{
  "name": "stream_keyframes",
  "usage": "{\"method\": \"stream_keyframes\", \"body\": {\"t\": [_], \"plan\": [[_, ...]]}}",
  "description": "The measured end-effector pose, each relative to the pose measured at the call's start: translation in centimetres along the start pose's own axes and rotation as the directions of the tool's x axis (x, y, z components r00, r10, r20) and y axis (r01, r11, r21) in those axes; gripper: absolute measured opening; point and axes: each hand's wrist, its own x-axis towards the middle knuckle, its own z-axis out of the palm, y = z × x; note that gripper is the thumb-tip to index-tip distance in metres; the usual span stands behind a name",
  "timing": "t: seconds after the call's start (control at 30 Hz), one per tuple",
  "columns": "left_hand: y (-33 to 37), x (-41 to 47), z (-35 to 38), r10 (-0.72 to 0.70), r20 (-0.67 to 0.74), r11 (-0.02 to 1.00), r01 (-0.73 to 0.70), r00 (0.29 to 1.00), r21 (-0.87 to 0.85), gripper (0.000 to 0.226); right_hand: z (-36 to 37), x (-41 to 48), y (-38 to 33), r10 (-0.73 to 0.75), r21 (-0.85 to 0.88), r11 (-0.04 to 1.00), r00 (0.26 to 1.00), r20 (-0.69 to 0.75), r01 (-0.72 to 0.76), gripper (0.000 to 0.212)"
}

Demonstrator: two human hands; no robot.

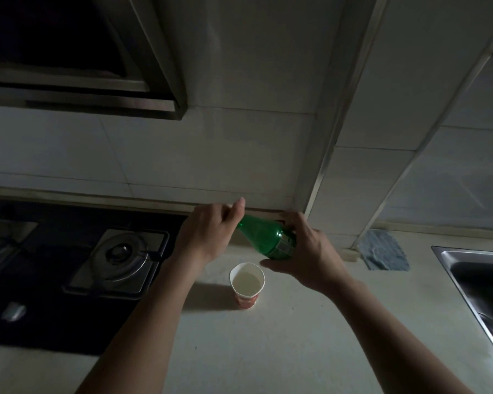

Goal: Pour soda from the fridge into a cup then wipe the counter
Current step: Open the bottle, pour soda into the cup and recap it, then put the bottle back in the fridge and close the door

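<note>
One cam only, head-worn, wide-angle. Looks fwd + down over counter [296,351] toward tiled wall [211,152]. Close range: left hand [208,231] and right hand [310,257], both on bottle [265,234], sit mid-frame, forearms entering from bottom edge. Edges catch hood [83,89] top-left, hob [69,223] left, sink [467,255] right. Wall trims splay outward w/ lens distortion.

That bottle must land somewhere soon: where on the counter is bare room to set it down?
Bare counter lies in front of the cup, between stove and sink, and right of the cup toward the cloth. Behind the cup, left hand, right hand and bottle crowd the wall.
</note>
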Motion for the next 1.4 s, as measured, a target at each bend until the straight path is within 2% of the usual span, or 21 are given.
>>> {"method": "stream_keyframes", "body": {"t": [0.1, 0.2, 0.3, 0.43, 0.67, 0.83, 0.93, 1.1, 1.27, 1.4], "plan": [[0.0, 0.4, -0.7, 0.143, -0.033, 0.987, -0.145, 0.989, -0.075, 0.063, 0.1, -0.4, 0.0, -0.070, -0.037, 0.997, 0.994, -0.081, 0.067, 0.074], [-0.2, 0.8, -0.9, 0.223, -0.038, 0.967, -0.226, 0.974, -0.118, 0.059, -0.2, -0.6, 0.0, -0.114, -0.014, 0.993, 0.992, -0.060, 0.114, 0.073], [0.1, 0.6, -1.1, 0.285, -0.034, 0.949, -0.287, 0.958, -0.131, 0.057, -0.9, -0.8, 0.0, -0.074, 0.059, 0.995, 0.997, -0.014, 0.075, 0.074], [1.4, 0.3, -1.4, 0.330, -0.012, 0.938, -0.330, 0.944, -0.103, 0.058, -1.7, -1.0, 0.6, -0.062, 0.162, 0.985, 0.998, 0.024, 0.057, 0.075], [4.5, -0.9, -3.4, 0.351, -0.056, 0.934, -0.345, 0.935, 0.092, 0.051, -2.0, -1.0, 1.4, -0.134, 0.273, 0.952, 0.990, -0.050, 0.142, 0.078], [7.3, -2.8, -4.1, 0.357, -0.104, 0.934, -0.354, 0.928, 0.042, 0.044, -3.9, -1.6, 1.4, -0.232, 0.374, 0.899, 0.972, -0.039, 0.229, 0.075], [8.4, -4.0, -4.4, 0.339, -0.070, 0.940, -0.334, 0.938, 0.065, 0.042, -4.0, -2.6, 2.2, -0.209, 0.495, 0.848, 0.978, -0.014, 0.189, 0.081], [10.0, -7.5, -5.5, 0.150, -0.123, 0.987, -0.141, 0.981, 0.080, 0.042, -3.5, -3.2, 2.1, -0.211, 0.635, 0.756, 0.977, 0.005, 0.160, 0.057], [10.3, -13.0, -7.3, 0.031, -0.190, 0.999, -0.024, 0.981, 0.038, 0.024, -1.8, -3.9, -1.4, -0.310, 0.732, 0.657, 0.950, 0.045, 0.180, 0.046], [9.7, -16.3, -10.5, -0.067, -0.236, 0.998, 0.067, 0.970, -0.006, 0.038, -0.8, -4.7, -5.9, -0.416, 0.809, 0.571, 0.899, 0.139, 0.139, 0.042]]}}
